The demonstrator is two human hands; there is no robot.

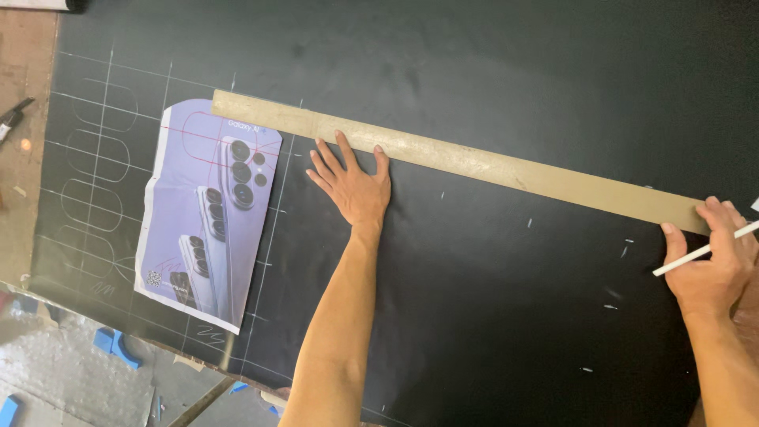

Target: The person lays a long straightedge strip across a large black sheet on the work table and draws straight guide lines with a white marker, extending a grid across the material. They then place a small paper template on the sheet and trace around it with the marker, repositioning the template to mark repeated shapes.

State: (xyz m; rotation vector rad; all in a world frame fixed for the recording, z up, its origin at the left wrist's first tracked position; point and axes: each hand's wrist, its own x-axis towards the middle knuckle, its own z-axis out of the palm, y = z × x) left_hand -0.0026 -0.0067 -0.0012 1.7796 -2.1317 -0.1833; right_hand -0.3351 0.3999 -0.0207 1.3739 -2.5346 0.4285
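Observation:
A long tan straightedge (490, 164) lies slanted across a large black sheet (490, 71). My left hand (352, 183) rests flat with fingers spread, its fingertips touching the straightedge's lower edge. My right hand (711, 257) sits at the straightedge's right end, fingers on it, and grips a thin white marking stick (700, 253). A purple printed paper template (205, 213) showing phones lies on the sheet at the left, its top tucked under the straightedge's left end.
White chalk grid lines and rounded outlines (99, 158) mark the sheet's left part. A brown table surface (24, 119) with a dark tool (12, 117) borders the left. Blue items (115, 344) lie on the floor below the sheet's edge.

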